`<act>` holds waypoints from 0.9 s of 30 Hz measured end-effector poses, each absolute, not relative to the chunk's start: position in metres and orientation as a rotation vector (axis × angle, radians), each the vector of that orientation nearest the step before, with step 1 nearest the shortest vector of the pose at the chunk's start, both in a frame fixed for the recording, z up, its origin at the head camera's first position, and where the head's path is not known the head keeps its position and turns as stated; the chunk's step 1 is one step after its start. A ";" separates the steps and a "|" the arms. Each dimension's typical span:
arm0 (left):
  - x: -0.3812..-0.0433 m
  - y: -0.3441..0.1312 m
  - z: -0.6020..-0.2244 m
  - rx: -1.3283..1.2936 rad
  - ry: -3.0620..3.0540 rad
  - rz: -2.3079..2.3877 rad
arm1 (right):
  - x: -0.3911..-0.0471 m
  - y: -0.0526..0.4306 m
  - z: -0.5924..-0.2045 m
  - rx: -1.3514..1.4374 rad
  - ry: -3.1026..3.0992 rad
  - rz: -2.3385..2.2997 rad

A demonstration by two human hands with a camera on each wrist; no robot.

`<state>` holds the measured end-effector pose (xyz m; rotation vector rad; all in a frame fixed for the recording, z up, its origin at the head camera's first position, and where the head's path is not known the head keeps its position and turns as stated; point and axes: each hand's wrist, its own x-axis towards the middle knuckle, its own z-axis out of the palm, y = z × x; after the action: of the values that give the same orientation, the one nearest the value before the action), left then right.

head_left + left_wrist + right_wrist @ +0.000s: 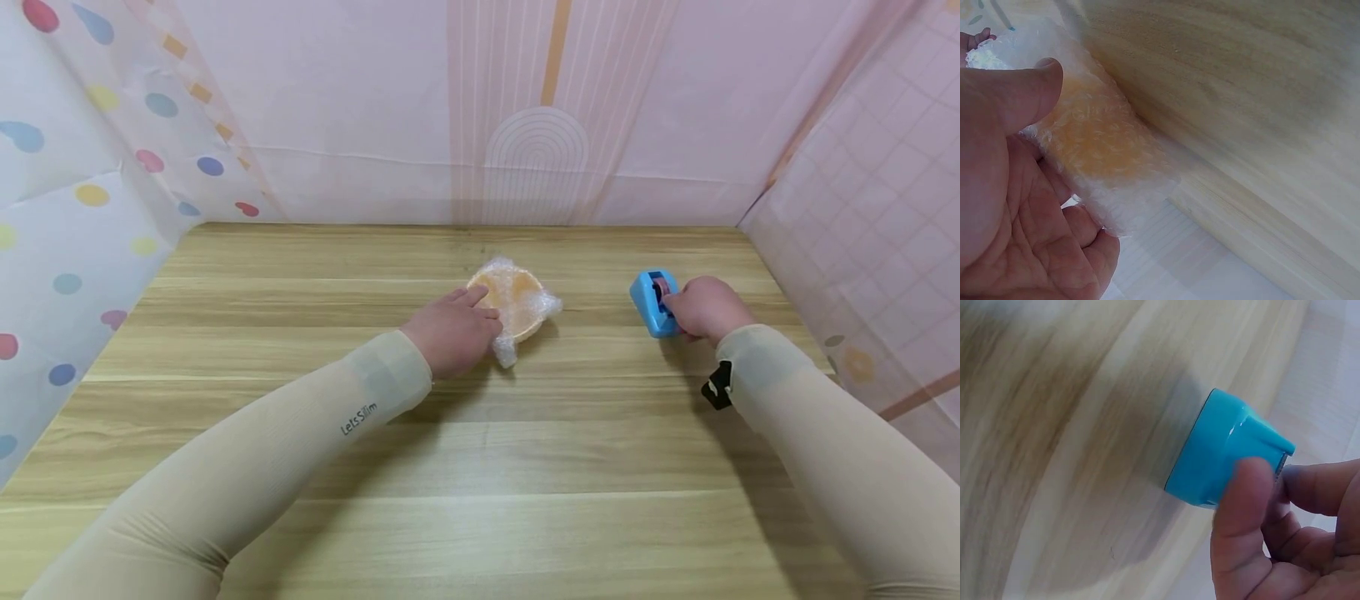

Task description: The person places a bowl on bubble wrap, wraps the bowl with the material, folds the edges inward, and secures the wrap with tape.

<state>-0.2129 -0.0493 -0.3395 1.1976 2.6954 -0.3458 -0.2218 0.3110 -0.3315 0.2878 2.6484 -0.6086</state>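
Observation:
A round, orange-yellow, bowl-like item in bubble wrap [525,304] lies on the table, with ends of the wrap sticking out around it. My left hand [457,333] holds its left side, fingers over the top. Seen from the left wrist, the thumb [1041,87] presses the bubble wrap [1104,144] while the other fingers curl about it. To the right stands a blue tape dispenser [647,300] with a roll inside. My right hand [708,308] pinches at the tape by the dispenser's toothed cutting edge [1281,465]; the strip itself is hard to make out.
Both items are on a wood-grain table [480,467]. Patterned sheets [360,108] rise behind the table and at both sides. A black strap piece [717,386] hangs from the right wrist. A bare stretch of wood separates the wrapped item from the dispenser.

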 end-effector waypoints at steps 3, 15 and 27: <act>-0.213 -0.049 -0.341 1.199 2.697 -0.344 | -0.220 0.310 -0.331 0.320 2.647 -0.673; -0.214 -0.047 -0.341 1.193 2.692 -0.364 | -0.221 0.308 -0.335 0.339 2.696 -0.695; -0.212 -0.047 -0.341 1.222 2.694 -0.390 | -0.218 0.304 -0.333 0.402 2.708 -0.697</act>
<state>-0.2123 -0.0471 -0.3414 1.2224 2.6936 -0.3904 -0.2184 0.3038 -0.3334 0.4018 2.7081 -0.6972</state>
